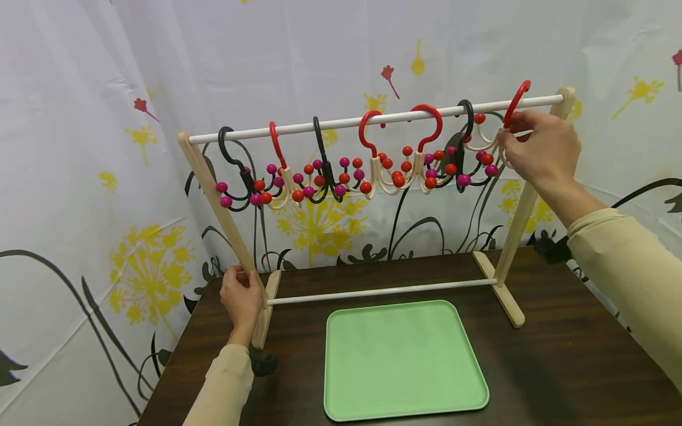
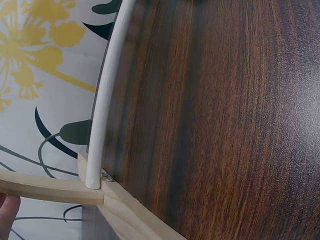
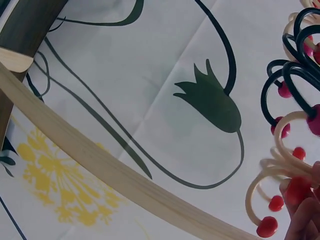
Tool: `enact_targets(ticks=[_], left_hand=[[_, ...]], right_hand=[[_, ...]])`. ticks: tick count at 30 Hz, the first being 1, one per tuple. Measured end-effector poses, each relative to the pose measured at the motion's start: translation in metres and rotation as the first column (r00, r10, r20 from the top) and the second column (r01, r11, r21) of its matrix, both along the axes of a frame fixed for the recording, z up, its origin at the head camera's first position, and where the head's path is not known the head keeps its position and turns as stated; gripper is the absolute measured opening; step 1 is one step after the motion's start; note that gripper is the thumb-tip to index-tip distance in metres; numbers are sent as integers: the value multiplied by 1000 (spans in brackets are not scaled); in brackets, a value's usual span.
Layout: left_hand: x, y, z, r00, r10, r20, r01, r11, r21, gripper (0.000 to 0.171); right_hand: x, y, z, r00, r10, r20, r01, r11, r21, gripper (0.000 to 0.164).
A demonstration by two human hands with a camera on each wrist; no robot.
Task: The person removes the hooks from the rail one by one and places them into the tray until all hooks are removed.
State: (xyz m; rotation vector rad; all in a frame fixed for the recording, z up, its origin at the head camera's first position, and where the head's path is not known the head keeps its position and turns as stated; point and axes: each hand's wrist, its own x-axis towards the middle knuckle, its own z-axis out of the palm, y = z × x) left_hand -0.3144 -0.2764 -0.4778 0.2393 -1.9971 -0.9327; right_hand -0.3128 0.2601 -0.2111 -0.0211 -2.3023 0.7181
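Note:
My right hand [image 1: 549, 145] pinches a cream multi-arm hook hanger with a red hook [image 1: 515, 105] at the rail's right end. The red hook stands in front of and above the white rail [image 1: 346, 122]; whether it touches the rail I cannot tell. In the right wrist view, the held hanger's curved cream arms [image 3: 252, 197] end in red balls beside my fingertips [image 3: 302, 220]. Low on the wooden rack's left post [image 1: 221, 213], my left hand [image 1: 241, 296] grips the wood. A fingertip [image 2: 7, 212] shows against that post in the left wrist view.
Several similar hangers, such as a black one [image 1: 326, 171] with magenta balls, hang along the rail. A green tray [image 1: 399, 361] lies on the dark wooden table [image 1: 575, 367] before the rack. The lower white bar [image 1: 383, 291] joins the rack's feet. Behind hangs a flowered curtain [image 1: 319, 59].

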Motion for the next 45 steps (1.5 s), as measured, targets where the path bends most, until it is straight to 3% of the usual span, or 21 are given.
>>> enact_targets(ticks=[13,19,27,32,37,41,45], left_hand=[[0,1,2,1000,-5,9,5,1000,5,16],[0,-1,3,1000,-9,13,9,1000,9,17],[-4,-3,-1,1000,-7,21,7,1000,6,18],[-5,-3,0,1000,-7,20,7,1000,8,17],[-3,-2,3,1000,-8,7,8,1000,23,17],[-2,0,4,1000,-7,16,6,1000,17,17],[-2,2,3,1000,-1,25,1,1000,17,17]], right_hand=[[18,9,0,991,-7,-131,-4,996,-86,41],[33,12,-1,980,-5,-198,-25,989,-148,38],[66,21,-25,978,-48,-203,11,983,-183,39],[88,21,-65,977,-38,-212,-2,982,-187,33],[103,7,-122,986,8,-169,-35,987,-160,23],[110,-11,-178,996,65,-56,-73,988,-138,19],[108,-27,-231,990,122,76,-112,987,-115,16]])
